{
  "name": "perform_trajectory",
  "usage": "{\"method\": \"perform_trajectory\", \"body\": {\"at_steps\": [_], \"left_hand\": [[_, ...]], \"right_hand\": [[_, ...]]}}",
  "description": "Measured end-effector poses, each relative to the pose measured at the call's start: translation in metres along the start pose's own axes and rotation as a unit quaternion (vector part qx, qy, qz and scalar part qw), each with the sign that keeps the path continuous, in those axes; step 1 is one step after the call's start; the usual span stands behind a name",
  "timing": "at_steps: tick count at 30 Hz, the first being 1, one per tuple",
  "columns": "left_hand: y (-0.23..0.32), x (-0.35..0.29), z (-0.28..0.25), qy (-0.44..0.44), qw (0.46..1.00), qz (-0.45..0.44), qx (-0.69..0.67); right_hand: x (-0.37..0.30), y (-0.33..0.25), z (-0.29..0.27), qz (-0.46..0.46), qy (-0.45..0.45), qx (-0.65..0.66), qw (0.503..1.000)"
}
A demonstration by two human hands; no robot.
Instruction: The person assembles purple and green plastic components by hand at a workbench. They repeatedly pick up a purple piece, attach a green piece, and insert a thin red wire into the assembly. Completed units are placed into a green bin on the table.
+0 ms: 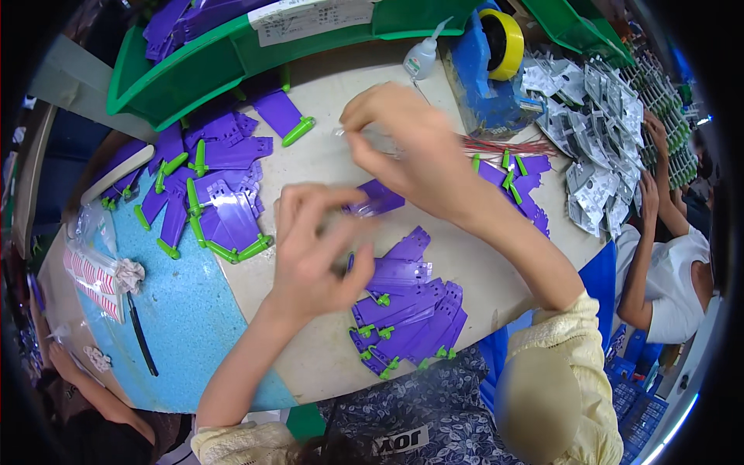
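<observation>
Blurred by motion, my left hand [314,252] hovers over the middle of the table with its fingers curled. A purple plastic piece [380,198] lies between my hands, its left end beside my left fingertips; whether they touch it I cannot tell. Farther up, my right hand [415,143] is bent with thumb and forefinger close together. A small clear glint shows by these fingertips, too small to name. Nearest to me is a fanned pile of purple pieces with green ends [415,310]. More such pieces [225,194] are heaped on the left.
A green bin [194,81] of purple parts stands at the back. Beside it are a small glue bottle [421,58] and a blue tape dispenser [496,105] with yellow tape. Metal plates [601,147] and red wires [508,147] lie right. Co-workers' arms show at both sides.
</observation>
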State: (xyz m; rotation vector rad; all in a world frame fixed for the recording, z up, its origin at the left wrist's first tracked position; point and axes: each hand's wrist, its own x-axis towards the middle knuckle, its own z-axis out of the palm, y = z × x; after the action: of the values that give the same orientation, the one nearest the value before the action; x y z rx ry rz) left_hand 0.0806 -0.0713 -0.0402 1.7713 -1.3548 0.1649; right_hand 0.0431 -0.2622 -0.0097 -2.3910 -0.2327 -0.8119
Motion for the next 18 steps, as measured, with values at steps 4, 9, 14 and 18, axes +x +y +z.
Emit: {"method": "perform_trajectory", "body": {"at_steps": [4,9,14,18], "left_hand": [[0.001,-0.015,-0.018,-0.178,0.979,0.042,-0.086],[0.005,-0.012,0.002,-0.084,0.991,-0.097,-0.036],[0.007,0.000,0.014,-0.102,0.973,-0.146,-0.146],[-0.004,-0.002,0.016,-0.113,0.957,-0.162,-0.212]], "right_hand": [[-0.012,-0.075,-0.075,-0.037,0.020,-0.048,0.998],[-0.052,-0.072,-0.055,0.092,-0.055,-0.108,0.988],[-0.059,-0.040,-0.030,0.186,-0.183,0.030,0.965],[-0.044,-0.028,-0.024,0.213,-0.225,0.027,0.950]]}}
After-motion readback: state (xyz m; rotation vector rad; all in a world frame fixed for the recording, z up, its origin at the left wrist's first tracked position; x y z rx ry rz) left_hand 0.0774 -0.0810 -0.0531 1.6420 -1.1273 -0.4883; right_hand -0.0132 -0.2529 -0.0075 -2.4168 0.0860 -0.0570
